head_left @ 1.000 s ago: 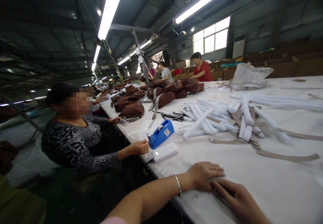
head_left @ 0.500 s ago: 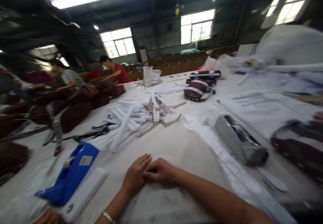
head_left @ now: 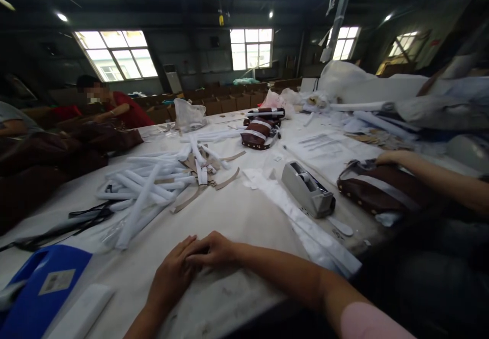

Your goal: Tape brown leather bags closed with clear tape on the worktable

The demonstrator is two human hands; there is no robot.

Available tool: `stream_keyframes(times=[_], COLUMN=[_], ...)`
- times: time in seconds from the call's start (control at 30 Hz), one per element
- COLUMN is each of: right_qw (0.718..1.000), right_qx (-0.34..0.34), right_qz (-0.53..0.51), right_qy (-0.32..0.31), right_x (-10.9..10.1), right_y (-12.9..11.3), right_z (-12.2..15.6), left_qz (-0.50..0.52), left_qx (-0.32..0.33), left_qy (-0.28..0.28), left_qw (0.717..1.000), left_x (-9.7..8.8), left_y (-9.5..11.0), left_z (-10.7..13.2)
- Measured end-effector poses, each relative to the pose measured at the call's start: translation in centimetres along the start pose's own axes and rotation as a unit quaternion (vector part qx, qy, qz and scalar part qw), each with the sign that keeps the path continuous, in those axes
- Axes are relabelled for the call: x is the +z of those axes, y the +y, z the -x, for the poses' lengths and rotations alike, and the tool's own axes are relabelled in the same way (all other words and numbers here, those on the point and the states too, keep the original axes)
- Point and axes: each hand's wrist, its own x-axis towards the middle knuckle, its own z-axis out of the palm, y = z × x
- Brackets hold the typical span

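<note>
Head view: left hand [head_left: 171, 276] and right hand [head_left: 215, 247] rest together at the near side of the white table [head_left: 225, 206], right fingers laid over the left hand; whether anything is pinched between them cannot be told. Step judged a pause, no work visible in hand. Nearest loose stock is the heap of white rolls [head_left: 143, 184], ahead and to the left, untouched, grey-brown strips [head_left: 191, 167] tangled at its right end. Taking up a roll would call for parting the hands and reaching forward over bare cloth. Dark straps [head_left: 87, 218] and a blue tape dispenser [head_left: 63, 273] crowd the left; a grey tape dispenser [head_left: 307, 189] and long white strip [head_left: 305, 227] bound the right. Farther right, a co-worker's hand [head_left: 386, 158] touches a brown bag [head_left: 367, 184].
</note>
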Motion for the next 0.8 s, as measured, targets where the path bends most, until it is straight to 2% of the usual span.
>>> stream_keyframes(times=[0.13,0.2,0.27,0.3,0.4,0.47,0.5,0.57,0.63,0.67,0.73,0.8], right_qw=[0.998,0.996,0.986,0.977,0.934,0.896,0.867,0.789,0.722,0.703,0.699,0.73], right_qx=[0.026,0.025,0.015,0.009,0.015,0.049,0.072,0.13,0.176,0.184,0.187,0.194], right_qz=[0.032,0.084,0.163,0.212,0.349,0.408,0.442,0.513,0.561,0.574,0.581,0.568], right_qy=[0.043,0.014,-0.013,-0.006,0.078,0.167,0.217,0.312,0.366,0.379,0.373,0.327], right_x=[-0.5,-1.6,-3.5,-4.8,-9.3,-12.6,-14.2,-16.9,-18.6,-18.9,-18.5,-17.2], right_y=[-0.4,-1.9,-4.2,-5.4,-9.0,-10.7,-11.4,-12.6,-13.4,-13.7,-13.9,-13.4], right_z=[-0.1,0.5,1.8,2.7,6.4,9.5,11.1,14.2,17.1,18.3,20.3,21.5], left_qz=[-0.01,-0.015,-0.018,-0.018,-0.02,-0.021,-0.02,-0.017,-0.012,-0.008,0.003,0.02], left_qx=[-0.003,0.003,0.008,0.01,0.01,0.01,0.012,0.019,0.023,0.023,0.017,-0.003], left_qy=[0.009,0.013,0.016,0.017,0.016,0.016,0.017,0.018,0.019,0.019,0.017,0.01], left_qw=[1.0,1.0,1.0,1.0,1.0,1.0,1.0,1.0,0.999,1.0,1.0,1.0], left_x=[0.0,0.3,0.6,0.7,1.1,1.3,1.4,1.5,1.7,1.7,1.7,1.4], left_y=[0.4,0.3,0.1,-0.1,-0.4,-0.5,-0.5,-0.5,-0.5,-0.5,-0.6,-0.7], left_z=[0.1,0.2,0.3,0.4,0.4,0.4,0.4,0.4,0.4,0.5,0.5,0.4])
